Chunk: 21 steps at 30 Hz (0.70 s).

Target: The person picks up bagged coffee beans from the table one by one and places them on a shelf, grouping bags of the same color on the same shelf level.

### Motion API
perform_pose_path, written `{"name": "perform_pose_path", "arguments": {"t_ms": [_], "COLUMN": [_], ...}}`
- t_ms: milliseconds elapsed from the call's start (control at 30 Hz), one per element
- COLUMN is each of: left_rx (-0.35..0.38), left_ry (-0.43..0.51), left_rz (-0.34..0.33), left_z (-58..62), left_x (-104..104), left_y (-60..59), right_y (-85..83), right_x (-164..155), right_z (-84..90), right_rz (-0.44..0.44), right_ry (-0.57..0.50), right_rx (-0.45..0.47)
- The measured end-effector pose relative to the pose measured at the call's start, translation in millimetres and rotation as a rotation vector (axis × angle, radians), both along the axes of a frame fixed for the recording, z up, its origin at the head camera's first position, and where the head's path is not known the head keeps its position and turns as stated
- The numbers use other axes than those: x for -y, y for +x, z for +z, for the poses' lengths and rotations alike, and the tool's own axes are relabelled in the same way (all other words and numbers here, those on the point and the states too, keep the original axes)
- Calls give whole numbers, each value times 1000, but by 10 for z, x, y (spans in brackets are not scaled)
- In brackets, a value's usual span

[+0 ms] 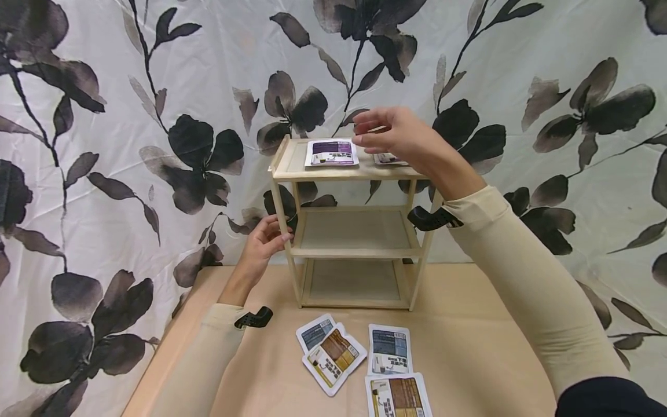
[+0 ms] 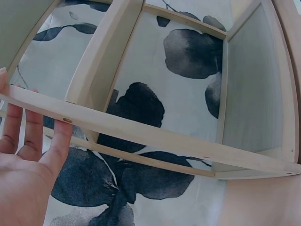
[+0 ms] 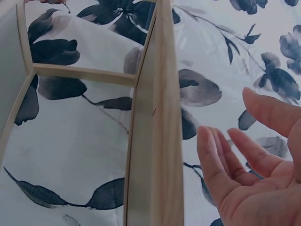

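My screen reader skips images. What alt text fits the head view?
A person's left hand touches a small wooden shelf while the empty right hand hovers over two packets on top; four more packets lie on the table.

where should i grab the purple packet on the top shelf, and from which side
Probably pinch the purple packet by its near short edge, coming from the front and above. It lies flat on the wooden shelf's top tier, which has a raised rail on the left, and the right hand already hovers open just beside it.
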State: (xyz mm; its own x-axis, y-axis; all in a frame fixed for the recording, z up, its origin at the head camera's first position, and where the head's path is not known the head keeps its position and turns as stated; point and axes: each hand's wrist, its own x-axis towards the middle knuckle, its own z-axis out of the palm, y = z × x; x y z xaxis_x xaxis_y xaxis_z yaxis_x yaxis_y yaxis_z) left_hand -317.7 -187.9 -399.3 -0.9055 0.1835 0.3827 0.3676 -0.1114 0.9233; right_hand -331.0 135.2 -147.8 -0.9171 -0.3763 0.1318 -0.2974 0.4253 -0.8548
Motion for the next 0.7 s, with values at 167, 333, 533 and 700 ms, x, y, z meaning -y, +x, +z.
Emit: {"name": "perform_pose_path", "arguments": {"t_ms": [167,333,533,700], "left_rx": [6,11,14,-3], "left_ry": [0,-4,-4,-4], "left_rz": [0,4,9,8], "left_z": [10,4,11,14], "left_x": [10,13,-2,-4], "left_y": [-5,-11,11,18], "right_y": [128,251,365,437], "right_x": [-34,-43,-13,7], "right_z": [-28,-106,-191,-288], "right_rz": [38,95,181,244], "right_ry": [-12,-23,-49,-56], "right_rx": [-79,-154,-137,-121]}}
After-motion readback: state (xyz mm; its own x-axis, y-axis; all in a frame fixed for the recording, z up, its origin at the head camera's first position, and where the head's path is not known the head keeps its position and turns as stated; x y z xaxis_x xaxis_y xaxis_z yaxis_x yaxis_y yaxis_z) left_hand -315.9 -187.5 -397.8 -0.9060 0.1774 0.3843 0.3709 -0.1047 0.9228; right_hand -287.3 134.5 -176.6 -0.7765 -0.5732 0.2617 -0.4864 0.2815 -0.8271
